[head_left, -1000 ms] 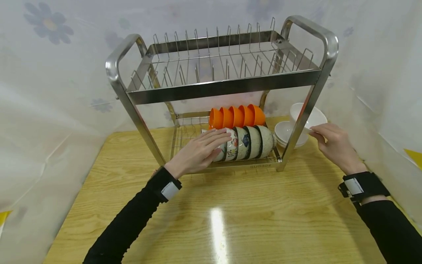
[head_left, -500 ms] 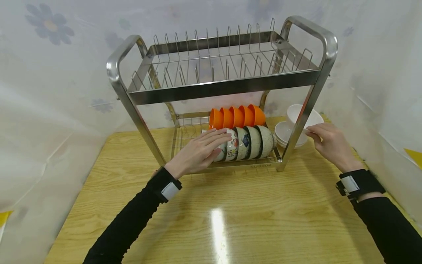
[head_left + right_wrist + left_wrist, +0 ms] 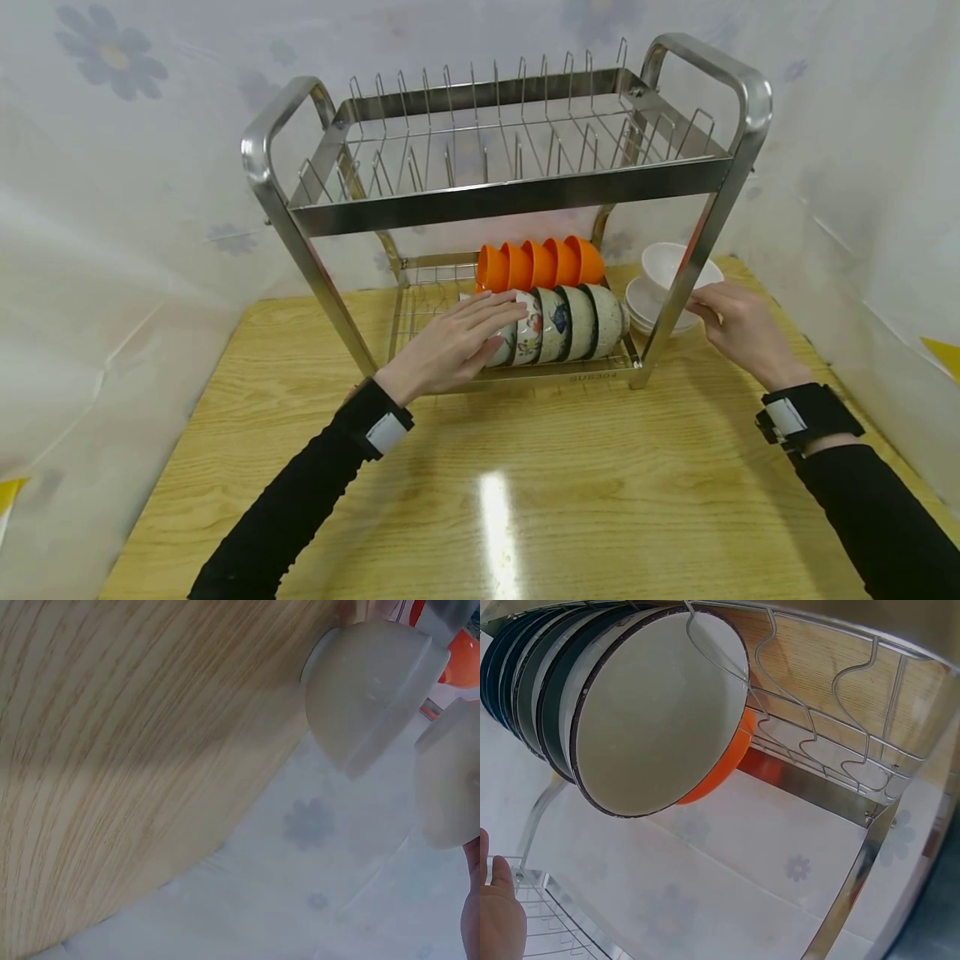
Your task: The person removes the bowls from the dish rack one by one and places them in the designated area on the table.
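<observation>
In the head view my left hand (image 3: 457,340), fingers straight, is held over the near end of a row of patterned ceramic bowls (image 3: 570,323) lying on their sides. In the left wrist view the hand (image 3: 501,919) appears apart from the bowls, whose nearest one shows its cream inside (image 3: 660,712). My right hand (image 3: 738,325) pinches the rim of a white bowl (image 3: 667,262) with thumb and fingers. That bowl is tilted above a stack of white bowls (image 3: 643,304). In the right wrist view the held bowl (image 3: 448,780) hangs close to the stacked bowls (image 3: 367,690), with a gap showing between.
A two-tier steel dish rack (image 3: 510,196) stands over the wooden table (image 3: 420,500). Its right front post partly covers the white bowls. Several orange bowls (image 3: 540,265) lie in a row behind the patterned ones. Floral plastic sheeting (image 3: 847,150) surrounds the table.
My right hand has moved left and slightly down with the white bowl, bringing it closer over the stack. My left hand has stayed in place.
</observation>
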`<act>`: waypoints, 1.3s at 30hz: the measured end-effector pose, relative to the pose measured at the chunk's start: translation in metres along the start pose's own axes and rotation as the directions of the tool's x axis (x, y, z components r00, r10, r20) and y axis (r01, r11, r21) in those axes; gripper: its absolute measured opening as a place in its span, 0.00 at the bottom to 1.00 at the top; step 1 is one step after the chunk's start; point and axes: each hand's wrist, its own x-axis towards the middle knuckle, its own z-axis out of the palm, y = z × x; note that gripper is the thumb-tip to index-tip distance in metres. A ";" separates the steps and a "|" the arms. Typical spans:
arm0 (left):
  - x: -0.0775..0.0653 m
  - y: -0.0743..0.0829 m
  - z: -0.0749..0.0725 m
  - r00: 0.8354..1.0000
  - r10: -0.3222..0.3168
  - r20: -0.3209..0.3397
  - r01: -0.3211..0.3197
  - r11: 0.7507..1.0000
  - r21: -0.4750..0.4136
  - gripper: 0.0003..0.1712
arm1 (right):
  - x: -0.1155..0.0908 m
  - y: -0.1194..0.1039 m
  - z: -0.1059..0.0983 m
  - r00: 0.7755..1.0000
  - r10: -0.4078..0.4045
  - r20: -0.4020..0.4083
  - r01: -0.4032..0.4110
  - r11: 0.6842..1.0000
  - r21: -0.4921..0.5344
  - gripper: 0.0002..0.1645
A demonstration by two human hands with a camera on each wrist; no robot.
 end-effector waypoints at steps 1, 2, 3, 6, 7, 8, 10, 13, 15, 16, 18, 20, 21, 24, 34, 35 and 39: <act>0.000 0.000 0.000 1.000 -0.001 0.001 0.001 1.000 0.000 0.27 | 0.000 0.000 0.001 1.000 -0.002 0.000 0.002 1.000 0.004 0.16; 0.000 0.000 -0.001 1.000 -0.002 0.002 0.002 1.000 0.000 0.27 | -0.001 0.000 0.001 1.000 -0.004 0.001 0.004 1.000 0.006 0.16; 0.000 0.000 -0.001 1.000 -0.002 0.002 0.002 1.000 -0.001 0.27 | -0.001 0.000 0.002 1.000 -0.005 0.003 0.005 1.000 0.006 0.16; 0.001 0.001 -0.001 1.000 -0.002 0.000 0.002 1.000 -0.004 0.27 | -0.003 0.001 0.003 1.000 -0.005 0.010 0.005 1.000 0.005 0.16; 0.001 0.001 -0.001 1.000 -0.001 -0.001 0.001 1.000 -0.004 0.27 | -0.003 0.001 0.003 1.000 -0.004 0.012 0.004 1.000 0.005 0.16; 0.001 0.001 -0.001 1.000 -0.001 -0.001 0.001 1.000 -0.003 0.27 | -0.003 0.001 0.004 1.000 -0.003 0.014 0.003 1.000 0.003 0.16; 0.001 0.002 -0.001 1.000 0.000 -0.002 0.000 1.000 -0.003 0.27 | -0.004 0.001 0.004 1.000 0.001 0.015 -0.001 1.000 0.006 0.15; 0.001 0.002 -0.001 1.000 -0.003 0.000 0.003 1.000 -0.003 0.27 | -0.004 0.002 0.004 1.000 0.006 0.010 -0.006 1.000 0.014 0.16; 0.001 0.002 -0.001 1.000 -0.005 0.000 0.005 1.000 -0.006 0.27 | -0.004 0.002 0.004 1.000 0.009 0.007 -0.010 1.000 0.021 0.16; 0.000 0.002 -0.001 1.000 -0.005 0.000 0.005 1.000 -0.008 0.27 | -0.004 0.002 0.004 1.000 0.010 0.007 -0.010 1.000 0.021 0.16; 0.000 0.001 -0.001 1.000 -0.005 -0.001 0.005 1.000 -0.010 0.27 | -0.004 0.002 0.004 1.000 0.009 0.008 -0.009 1.000 0.018 0.17; 0.000 0.001 -0.001 1.000 -0.002 -0.003 0.002 1.000 -0.010 0.27 | -0.003 0.002 0.004 1.000 0.006 0.011 -0.006 1.000 0.013 0.17; 0.000 0.001 -0.001 1.000 0.000 -0.003 0.000 1.000 -0.008 0.27 | -0.003 0.002 0.004 1.000 0.004 0.014 -0.004 1.000 0.009 0.16; 0.001 0.001 -0.001 1.000 -0.003 0.001 0.003 1.000 -0.005 0.27 | -0.002 0.001 0.004 1.000 0.005 0.019 -0.005 1.000 0.006 0.15; 0.000 0.000 -0.003 1.000 -0.002 0.002 0.002 1.000 0.008 0.27 | 0.002 0.002 0.003 0.999 0.003 0.042 -0.003 1.000 -0.005 0.14; 0.000 0.000 -0.003 1.000 0.000 -0.001 0.000 1.000 0.008 0.27 | 0.002 0.002 0.003 0.999 0.005 0.044 -0.005 1.000 -0.005 0.14; -0.001 0.000 -0.002 1.000 0.007 -0.009 -0.006 1.000 0.006 0.27 | 0.002 0.002 0.003 0.999 0.014 0.048 -0.013 1.000 -0.004 0.14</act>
